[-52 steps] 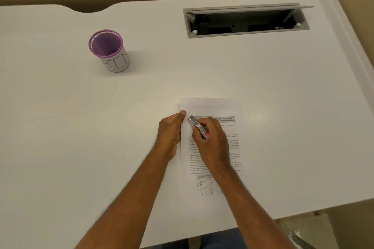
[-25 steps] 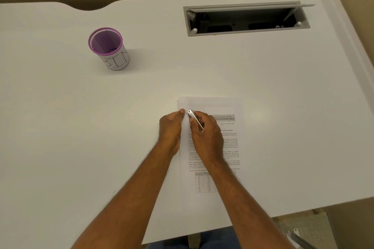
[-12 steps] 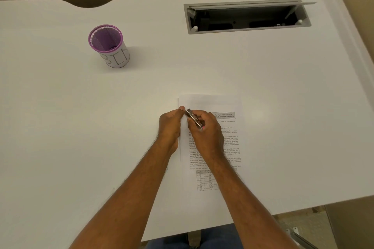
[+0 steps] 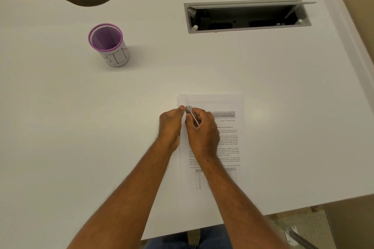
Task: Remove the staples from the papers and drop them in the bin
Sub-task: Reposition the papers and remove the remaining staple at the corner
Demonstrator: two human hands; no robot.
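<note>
Overhead, white desk point(image 4: 263, 87) against beige wall; right hand point(image 4: 202, 129) fingers clamped on metal tool point(image 4: 192, 116), left hand point(image 4: 169, 125) fingers unclear.

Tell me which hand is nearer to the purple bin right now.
Left. The left hand rests on the papers' left edge, on the side facing the bin; the right hand, holding the metal tool, sits just beyond it. Both are well short of the bin.

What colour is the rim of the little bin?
Purple; the bin shows it clearly in the head view.
</note>
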